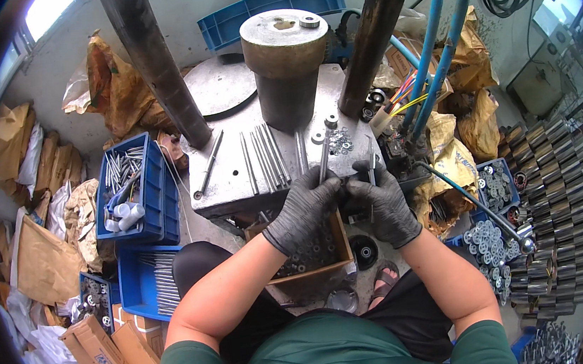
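Both my hands wear dark grey gloves and meet just in front of the metal press table point(222, 168). My left hand point(305, 207) is closed on a metal rod point(324, 159) that sticks up past the fingers. In my right hand point(384, 204), held close beside it, is a slim pointed metal piece point(372, 161), upright; its kind cannot be made out. Whatever lies between the fingertips is hidden. Several metal rods point(267, 157) lie side by side on the table, left of my hands. Small washers point(341, 141) and round metal rings point(318, 138) sit beyond them.
A thick metal cylinder point(286, 76) stands on the table between two dark posts point(159, 68). Below my hands is a box point(347, 251) of small rings. Blue bins point(135, 284) with rods stand left; stacked metal tubes point(557, 211) and blue hoses point(443, 31) are right.
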Available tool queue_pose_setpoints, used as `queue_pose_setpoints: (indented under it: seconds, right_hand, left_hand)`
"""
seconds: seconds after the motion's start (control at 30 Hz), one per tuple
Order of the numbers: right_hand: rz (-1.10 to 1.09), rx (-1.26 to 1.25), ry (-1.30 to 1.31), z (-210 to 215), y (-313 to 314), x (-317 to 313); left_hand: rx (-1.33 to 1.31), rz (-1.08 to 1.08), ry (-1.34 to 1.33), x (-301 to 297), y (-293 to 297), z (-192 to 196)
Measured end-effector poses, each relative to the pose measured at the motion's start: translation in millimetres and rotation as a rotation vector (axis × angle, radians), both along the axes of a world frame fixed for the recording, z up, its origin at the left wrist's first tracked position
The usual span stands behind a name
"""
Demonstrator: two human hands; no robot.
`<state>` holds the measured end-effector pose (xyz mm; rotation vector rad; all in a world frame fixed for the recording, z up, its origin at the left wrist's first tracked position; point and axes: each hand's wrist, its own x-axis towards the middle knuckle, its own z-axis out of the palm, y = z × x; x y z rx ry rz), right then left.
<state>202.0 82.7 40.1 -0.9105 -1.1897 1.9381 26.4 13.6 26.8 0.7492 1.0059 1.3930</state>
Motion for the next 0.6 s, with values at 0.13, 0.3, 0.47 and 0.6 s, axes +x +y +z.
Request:
queue_pose_setpoints:
  seconds: [0.13,0.3,0.47,0.6]
  right_hand:
    - [0.182,0.214,-0.100,15.2,-2.3,11.4]
    - [0.120,1.275,-0.699,34.7,3.9,19.4]
    - [0.075,1.643,-0.775,44.7,5.1,13.8]
    - [0.077,1.645,-0.800,44.0,4.7,12.8]
  left_hand:
    - [-0.177,0.158,-0.110,-8.0,4.5,2.6]
    - [-0.191,0.149,-0.166,-24.7,5.8,-3.7]
    - [-0.173,0.130,-0.194,-30.2,3.2,-4.3]
    - [-0.150,0.125,-0.183,-28.7,2.9,-6.7]
